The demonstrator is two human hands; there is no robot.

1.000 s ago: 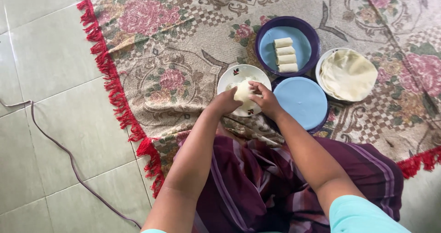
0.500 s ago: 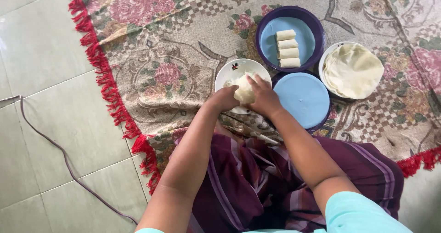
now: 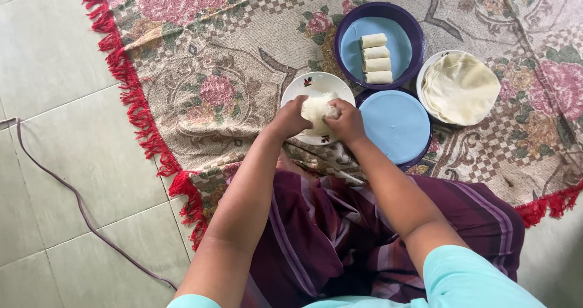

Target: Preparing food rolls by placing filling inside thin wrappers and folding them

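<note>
Left hand: your left hand (image 3: 290, 118) is curled over the near-left side of the pale wrapper (image 3: 317, 109), fingers bent down onto it and pressing it from that side.
Right hand: your right hand (image 3: 346, 121) is curled the same way on the wrapper's right side, fingertips closed onto the soft sheet; the two hands almost meet over it.
Wrapper: a pale, soft sheet bunched between your hands, lying on the white plate; you cannot tell what, if anything, is inside it.
White plate: the white plate (image 3: 310, 84) sits on the rug straight ahead of your lap, its near part hidden under your hands.
Lap: purple striped cloth (image 3: 340, 229) covers your legs, overlapping the rug's near edge.
Blue lid: a round light-blue lid (image 3: 395, 126) lies just right of the white plate, touching or nearly touching it.
Purple bowl: a purple bowl (image 3: 413, 34) with a blue inside stands beyond the lid, toward the rug's far edge, holding four rolled pieces (image 3: 376, 59) stacked in a row.
Wrapper stack: a plate of flat pale rounds (image 3: 460, 88) sits to the right of the bowl.
Rug: a floral rug (image 3: 218, 71) with a red fringe carries everything; its left edge meets the tiled floor (image 3: 54, 132).
Cable: a thin cable (image 3: 67, 189) trails over the tiles, well apart from the rug.
</note>
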